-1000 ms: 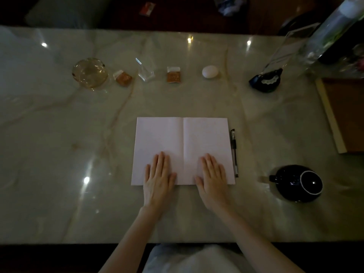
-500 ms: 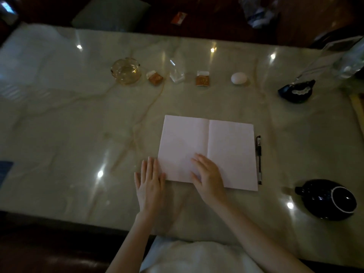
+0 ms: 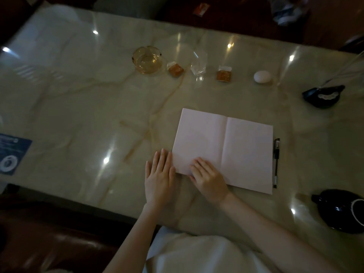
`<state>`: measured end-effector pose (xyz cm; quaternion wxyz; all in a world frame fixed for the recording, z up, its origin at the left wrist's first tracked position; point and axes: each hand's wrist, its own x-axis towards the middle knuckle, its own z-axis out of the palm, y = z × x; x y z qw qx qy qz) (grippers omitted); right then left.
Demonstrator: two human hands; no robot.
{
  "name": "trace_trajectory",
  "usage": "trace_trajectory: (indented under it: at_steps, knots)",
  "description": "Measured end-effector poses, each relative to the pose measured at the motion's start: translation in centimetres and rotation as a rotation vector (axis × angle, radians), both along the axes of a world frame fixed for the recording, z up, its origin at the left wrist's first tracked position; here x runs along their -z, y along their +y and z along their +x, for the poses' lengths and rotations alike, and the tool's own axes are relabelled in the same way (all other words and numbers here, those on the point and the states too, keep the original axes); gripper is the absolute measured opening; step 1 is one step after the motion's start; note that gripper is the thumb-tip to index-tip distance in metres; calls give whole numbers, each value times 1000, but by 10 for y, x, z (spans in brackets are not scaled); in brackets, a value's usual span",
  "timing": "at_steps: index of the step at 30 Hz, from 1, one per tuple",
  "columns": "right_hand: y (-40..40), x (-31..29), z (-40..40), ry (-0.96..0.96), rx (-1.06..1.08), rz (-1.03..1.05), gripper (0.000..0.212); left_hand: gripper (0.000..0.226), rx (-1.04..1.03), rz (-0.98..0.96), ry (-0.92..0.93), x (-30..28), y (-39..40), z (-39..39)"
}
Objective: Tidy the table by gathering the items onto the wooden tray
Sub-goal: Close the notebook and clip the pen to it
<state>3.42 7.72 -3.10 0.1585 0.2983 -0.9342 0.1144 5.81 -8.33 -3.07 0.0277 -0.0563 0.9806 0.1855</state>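
Note:
An open white notebook lies flat on the marble table, with a black pen along its right edge. My left hand rests flat on the table just left of the notebook's near left corner, fingers apart. My right hand lies on that corner with the fingers curled at the page edge. Along the far side stand an amber glass ashtray, two small orange packets, a clear glass and a white egg-shaped thing. The wooden tray is out of view.
A dark teapot sits at the near right edge. A black dish with something white in it stands at the far right. A blue printed card lies at the left edge. The room is dim.
My view has swung left, so the wooden tray at the right has left the frame. My left hand slid off the notebook onto the table; my right hand moved to the near left corner.

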Motion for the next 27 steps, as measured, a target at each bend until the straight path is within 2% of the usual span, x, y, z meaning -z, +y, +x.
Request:
trace_trajectory:
  at_steps: [2,6,8,10,12,14,16,18,21,24,27]
  knots:
    - [3,5,-4,83,-57,21,35,66,-15,48,10,1,0,0]
    - [10,7,-9,124,-158,35,31,64,-71,185,65,-1,-1,2]
    - [10,0,-10,90,-138,-32,31,61,-124,262,97,-2,-2,2]
    - [8,-12,-10,8,-30,-130,28,59,-135,273,109,-2,-1,1]
    - [7,-24,-8,-192,169,-332,20,59,-119,250,108,0,-1,2]
    - [6,-33,-4,-482,444,-681,15,60,-108,230,104,3,-3,2]
    - [7,-39,-3,-623,724,-1029,27,59,-114,224,100,3,-2,2]
    - [11,-41,-2,-724,891,-1352,30,59,-119,228,102,2,-1,2]
    - [20,-45,4,-830,1011,-1658,25,62,-120,242,99,-1,0,2]
    - [30,-56,13,-869,1034,-1899,17,62,-151,269,79,-4,7,0]
    - [41,-64,21,-867,1040,-2012,14,53,-201,305,50,-5,17,-2]
